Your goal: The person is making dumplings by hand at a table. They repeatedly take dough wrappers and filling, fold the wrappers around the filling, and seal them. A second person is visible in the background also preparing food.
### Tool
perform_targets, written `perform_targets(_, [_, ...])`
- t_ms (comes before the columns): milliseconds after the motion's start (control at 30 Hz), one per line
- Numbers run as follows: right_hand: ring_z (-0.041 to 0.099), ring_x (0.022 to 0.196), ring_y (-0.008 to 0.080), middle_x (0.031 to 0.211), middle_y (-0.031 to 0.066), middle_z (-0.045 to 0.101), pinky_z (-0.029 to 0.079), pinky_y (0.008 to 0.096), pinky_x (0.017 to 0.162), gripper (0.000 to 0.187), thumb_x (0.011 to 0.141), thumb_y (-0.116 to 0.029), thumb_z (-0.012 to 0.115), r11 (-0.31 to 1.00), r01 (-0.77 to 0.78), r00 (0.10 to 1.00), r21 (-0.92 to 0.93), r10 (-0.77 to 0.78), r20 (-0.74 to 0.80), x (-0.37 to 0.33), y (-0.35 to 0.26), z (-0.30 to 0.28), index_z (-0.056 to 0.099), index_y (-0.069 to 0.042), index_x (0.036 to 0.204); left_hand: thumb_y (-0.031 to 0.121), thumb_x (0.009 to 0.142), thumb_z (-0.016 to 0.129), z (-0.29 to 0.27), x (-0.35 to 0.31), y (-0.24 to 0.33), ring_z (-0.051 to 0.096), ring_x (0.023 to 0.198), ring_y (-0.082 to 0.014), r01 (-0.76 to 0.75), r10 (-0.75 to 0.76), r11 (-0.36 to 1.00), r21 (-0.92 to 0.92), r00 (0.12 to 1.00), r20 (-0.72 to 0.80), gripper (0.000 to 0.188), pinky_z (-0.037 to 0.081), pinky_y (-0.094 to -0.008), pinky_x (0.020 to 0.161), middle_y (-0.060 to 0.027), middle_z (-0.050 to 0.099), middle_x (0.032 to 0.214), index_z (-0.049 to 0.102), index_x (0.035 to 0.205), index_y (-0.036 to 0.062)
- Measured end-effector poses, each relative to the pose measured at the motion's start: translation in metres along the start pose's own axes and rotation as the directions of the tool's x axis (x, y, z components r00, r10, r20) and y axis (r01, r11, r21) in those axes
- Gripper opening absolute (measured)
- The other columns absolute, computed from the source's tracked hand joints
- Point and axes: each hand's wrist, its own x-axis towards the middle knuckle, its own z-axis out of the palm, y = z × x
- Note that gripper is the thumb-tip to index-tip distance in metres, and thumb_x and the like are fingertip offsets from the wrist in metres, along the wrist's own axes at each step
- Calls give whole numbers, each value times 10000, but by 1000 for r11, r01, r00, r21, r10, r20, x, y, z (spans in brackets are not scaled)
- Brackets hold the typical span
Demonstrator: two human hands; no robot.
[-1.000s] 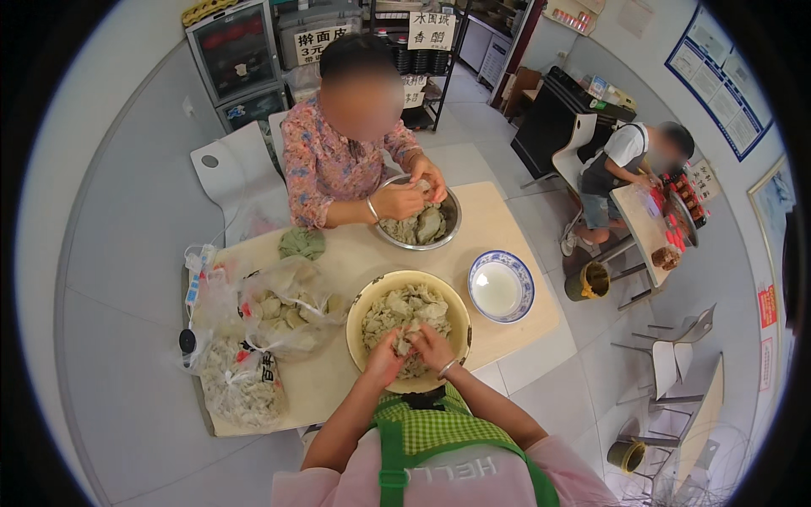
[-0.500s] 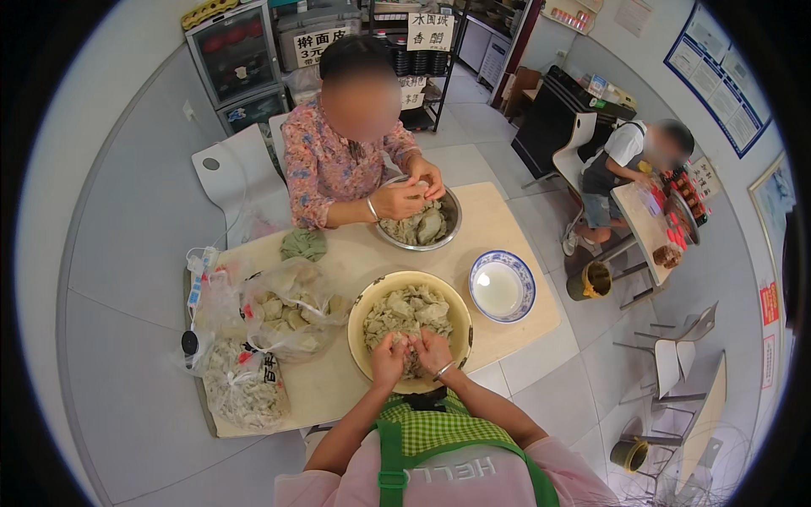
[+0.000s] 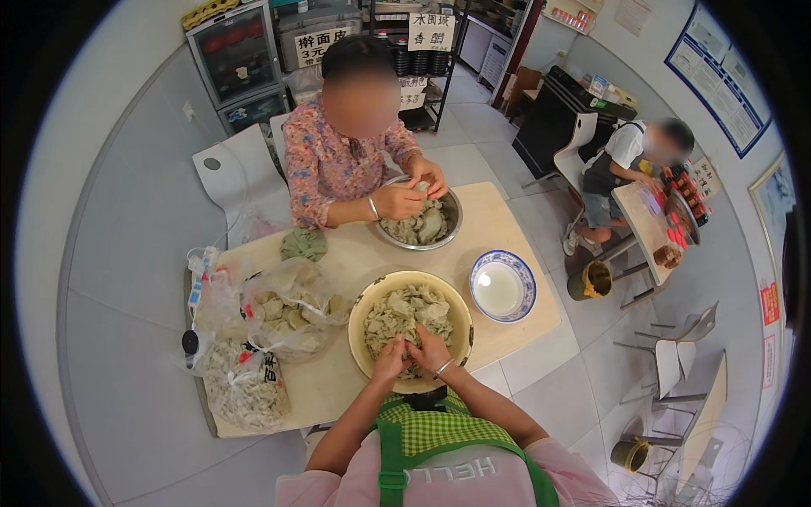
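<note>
A cream enamel basin (image 3: 356,314) with a dark chipped rim stands at the table's near edge. It holds a heap of torn, pale grey-green pieces (image 3: 409,308) that look like flatbread. My left hand (image 3: 390,358) and my right hand (image 3: 432,347) are over the near half of the heap, close together. Both have their fingers curled in a pinch, apparently on a bread piece that is mostly hidden by the fingers. A silver bracelet circles my right wrist. Right of the basin is a blue-and-white bowl (image 3: 503,286) with a whitish inside.
Across the table (image 3: 507,220), a person in a floral top pinches something over a steel bowl (image 3: 456,221). Clear bags (image 3: 296,308) of bread pieces, a green bundle (image 3: 303,245) and a power strip (image 3: 198,279) lie left. Another person sits at a farther table, right.
My fingertips have come slightly apart and my right hand has shifted a little up and away from me. The person across the table stays almost the same.
</note>
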Motion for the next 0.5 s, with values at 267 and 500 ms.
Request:
perform_targets(267, [581,635,286,760,182,584,454,339,574,334,685,-181,610,988,38,995,152,-23,-99,3,-10,-7,516,10,942,277,883,456,-1,2,1,526,747,-125,-160,167,981,-107,985,53,272,459,-239,646,-48,523,860,483,977,23])
perform_targets(500, [535,468,155,602,110,574,432,285,469,198,716,-145,562,967,-36,998,252,48,-44,2,7,1,562,3,847,191,822,545,-3,-4,12,539,684,-148,-228,269,929,292,957,-106,246,453,-281,610,-68,542,775,501,953,-12])
